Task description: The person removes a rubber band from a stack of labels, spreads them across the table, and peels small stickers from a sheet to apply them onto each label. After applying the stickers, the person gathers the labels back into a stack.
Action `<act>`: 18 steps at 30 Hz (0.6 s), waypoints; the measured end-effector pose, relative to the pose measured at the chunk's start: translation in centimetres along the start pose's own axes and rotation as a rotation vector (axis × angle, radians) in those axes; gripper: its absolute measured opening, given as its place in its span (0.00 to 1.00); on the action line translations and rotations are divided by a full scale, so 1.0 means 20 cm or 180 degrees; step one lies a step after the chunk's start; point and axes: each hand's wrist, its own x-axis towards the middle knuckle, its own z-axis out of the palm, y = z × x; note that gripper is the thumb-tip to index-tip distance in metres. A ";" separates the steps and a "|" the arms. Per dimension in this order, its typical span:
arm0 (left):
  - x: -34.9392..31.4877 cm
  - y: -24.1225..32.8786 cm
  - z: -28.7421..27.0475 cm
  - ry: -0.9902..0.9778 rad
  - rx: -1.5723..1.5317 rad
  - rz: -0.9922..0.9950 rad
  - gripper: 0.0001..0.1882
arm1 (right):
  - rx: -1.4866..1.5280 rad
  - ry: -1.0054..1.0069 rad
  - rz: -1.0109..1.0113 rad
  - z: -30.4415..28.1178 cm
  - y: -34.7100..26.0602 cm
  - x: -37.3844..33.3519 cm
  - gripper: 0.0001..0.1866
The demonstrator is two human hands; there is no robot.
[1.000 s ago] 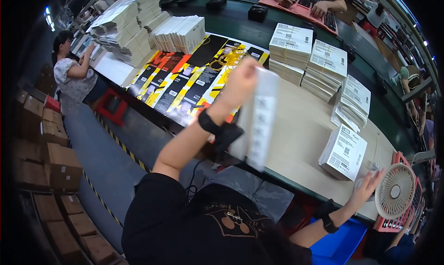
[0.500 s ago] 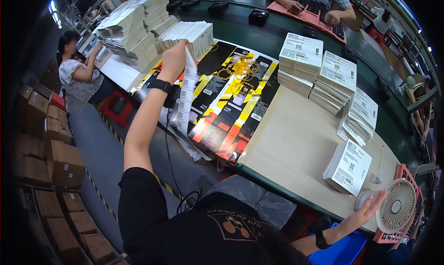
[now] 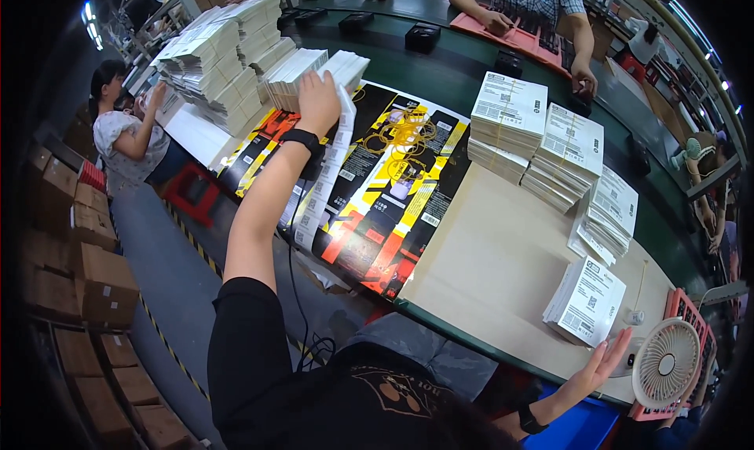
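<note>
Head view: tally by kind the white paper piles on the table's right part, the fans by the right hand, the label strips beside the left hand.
White paper piles: 4
Fans: 1
Label strips: 1
Total: 6

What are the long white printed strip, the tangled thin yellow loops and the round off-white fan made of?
Long white printed strip: likely paper or thin film, smooth; thin and bending, printed in repeating blocks.
Tangled thin yellow loops: probably rubber bands; slim, loosely curled, finish unclear.
Round off-white fan: apparently moulded plastic, satin-looking; even colour, fine ribs in the grille.
</note>
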 end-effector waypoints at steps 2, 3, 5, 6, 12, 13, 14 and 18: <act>0.00 0.05 -0.01 -0.0216 -0.0095 -0.0051 0.26 | 0.0054 -0.0063 0.0019 0.03 0.00 0.00 0.25; 0.01 0.07 -0.02 -0.0322 -0.0152 -0.0072 0.25 | 0.0074 -0.0086 0.0026 0.04 -0.01 0.00 0.25; 0.11 0.08 -0.03 -0.0651 -0.0223 -0.0322 0.25 | 0.0074 -0.0101 0.0027 0.05 -0.01 0.00 0.25; 0.17 0.06 -0.04 -0.0977 -0.0266 -0.0594 0.25 | 0.0122 -0.0116 0.0006 0.05 -0.01 0.00 0.25; 0.30 0.01 0.02 -0.1566 -0.0459 -0.0815 0.27 | 0.0309 -0.0071 -0.0055 0.08 -0.05 -0.03 0.24; 0.30 -0.02 0.01 -0.1554 -0.0643 -0.0767 0.29 | 0.0289 -0.0052 -0.0046 0.09 -0.08 -0.04 0.24; 0.29 -0.04 -0.03 -0.1547 -0.0824 -0.0717 0.30 | 0.0464 -0.0082 -0.0163 0.10 -0.10 -0.06 0.24; 0.12 -0.17 -0.17 -0.1200 -0.1575 -0.0547 0.33 | 0.0578 -0.0416 -0.0728 0.16 -0.16 -0.08 0.21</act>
